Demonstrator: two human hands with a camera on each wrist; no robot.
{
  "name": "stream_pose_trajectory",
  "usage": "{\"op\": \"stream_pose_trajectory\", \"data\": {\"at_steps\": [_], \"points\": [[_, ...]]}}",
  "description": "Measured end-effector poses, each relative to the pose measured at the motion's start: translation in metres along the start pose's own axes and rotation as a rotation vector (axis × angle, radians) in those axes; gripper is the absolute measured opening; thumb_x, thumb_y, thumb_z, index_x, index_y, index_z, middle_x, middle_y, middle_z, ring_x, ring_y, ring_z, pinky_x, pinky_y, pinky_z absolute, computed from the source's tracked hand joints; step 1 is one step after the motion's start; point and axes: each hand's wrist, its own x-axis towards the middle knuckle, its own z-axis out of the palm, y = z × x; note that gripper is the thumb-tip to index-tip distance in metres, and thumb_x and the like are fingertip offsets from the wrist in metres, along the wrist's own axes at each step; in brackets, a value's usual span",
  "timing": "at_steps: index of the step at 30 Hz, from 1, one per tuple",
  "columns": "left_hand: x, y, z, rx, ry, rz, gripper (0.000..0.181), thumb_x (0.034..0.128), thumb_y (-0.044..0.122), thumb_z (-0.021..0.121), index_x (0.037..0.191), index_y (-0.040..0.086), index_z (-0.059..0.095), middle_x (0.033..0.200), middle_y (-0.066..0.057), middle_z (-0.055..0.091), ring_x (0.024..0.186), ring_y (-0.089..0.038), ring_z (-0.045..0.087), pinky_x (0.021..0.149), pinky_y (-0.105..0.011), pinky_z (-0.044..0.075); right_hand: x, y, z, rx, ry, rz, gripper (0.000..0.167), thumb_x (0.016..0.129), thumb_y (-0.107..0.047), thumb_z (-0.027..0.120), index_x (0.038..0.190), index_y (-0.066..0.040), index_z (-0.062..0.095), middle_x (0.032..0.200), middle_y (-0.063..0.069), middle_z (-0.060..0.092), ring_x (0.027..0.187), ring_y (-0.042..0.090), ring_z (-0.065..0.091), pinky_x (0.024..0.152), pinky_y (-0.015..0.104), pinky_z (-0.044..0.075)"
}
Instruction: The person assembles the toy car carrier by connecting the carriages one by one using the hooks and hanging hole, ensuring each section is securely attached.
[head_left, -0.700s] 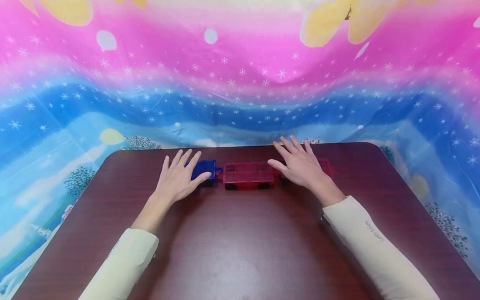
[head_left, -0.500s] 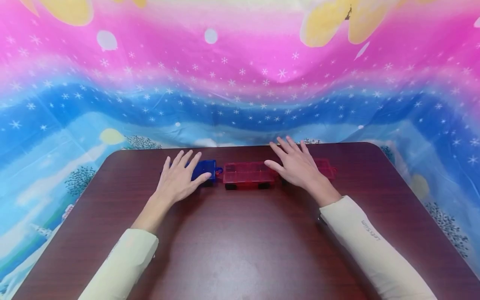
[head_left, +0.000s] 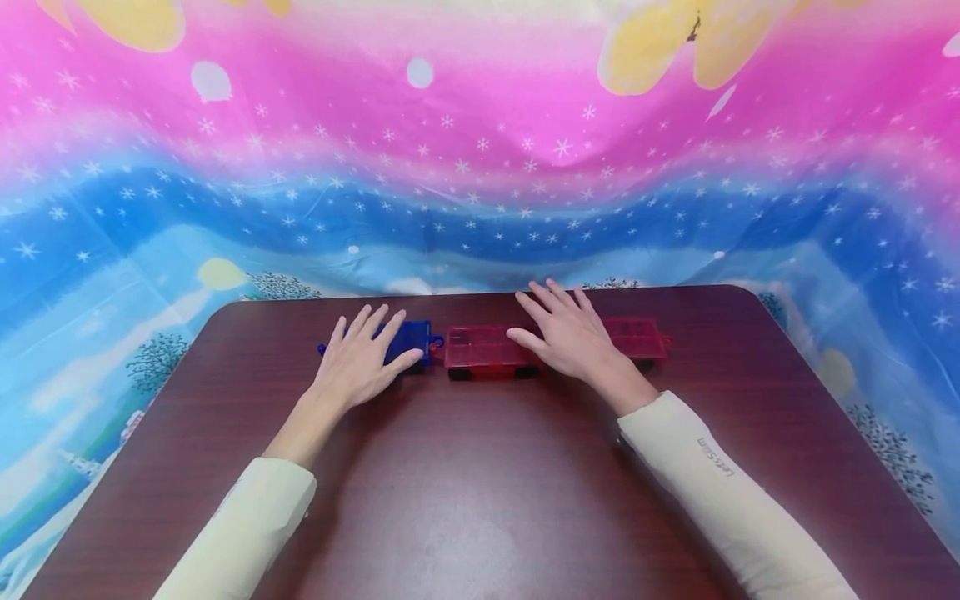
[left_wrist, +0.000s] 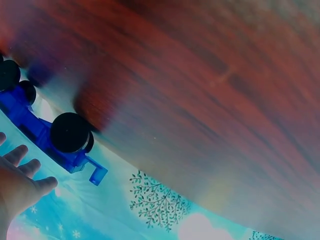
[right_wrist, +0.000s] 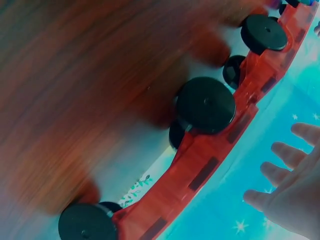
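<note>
The blue car (head_left: 412,335) and red cars (head_left: 480,346) have black wheels (right_wrist: 206,104); the worktop (head_left: 480,483) is grained red-brown, the cloth (head_left: 480,179) snowflake-patterned pink and blue.

I've got a dark red-brown table (head_left: 480,483) before me, far corners rounded, and near its far edge, in a row on black wheels (right_wrist: 206,105): blue car (head_left: 415,337), middle red car (head_left: 483,346), rightmost red car (head_left: 636,337)!

Left hand (head_left: 358,360) and right hand (head_left: 567,335) splayed.
</note>
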Motion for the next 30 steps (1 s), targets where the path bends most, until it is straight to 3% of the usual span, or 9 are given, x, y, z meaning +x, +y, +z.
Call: {"op": "stream_pose_trajectory", "data": {"at_steps": [12, 30], "points": [[0.001, -0.001, 0.003, -0.014, -0.009, 0.015, 0.085, 0.0987, 0.074, 0.03, 0.162, 0.018, 0.029, 0.165, -0.016, 0.025, 0.154, -0.037, 0.011, 0.12, -0.062, 0.007, 0.01, -0.018, 0.007, -0.01, 0.017, -0.048, 0.074, 0.101, -0.064, 0.044, 0.159, -0.018, 0.037, 0.164, 0.011, 0.03, 0.153, 0.033, 0.019, 0.121, 0.058, 0.007], [0.003, -0.007, 0.008, -0.003, -0.017, 0.034, 0.08, 0.1025, 0.067, 0.033, 0.16, 0.012, 0.033, 0.164, -0.019, 0.028, 0.153, -0.039, 0.015, 0.12, -0.062, 0.007, 0.025, -0.034, 0.027, -0.068, -0.055, -0.094, 0.076, 0.1, -0.07, 0.036, 0.159, -0.022, 0.037, 0.164, 0.007, 0.032, 0.153, 0.031, 0.021, 0.121, 0.057, 0.012]]}}
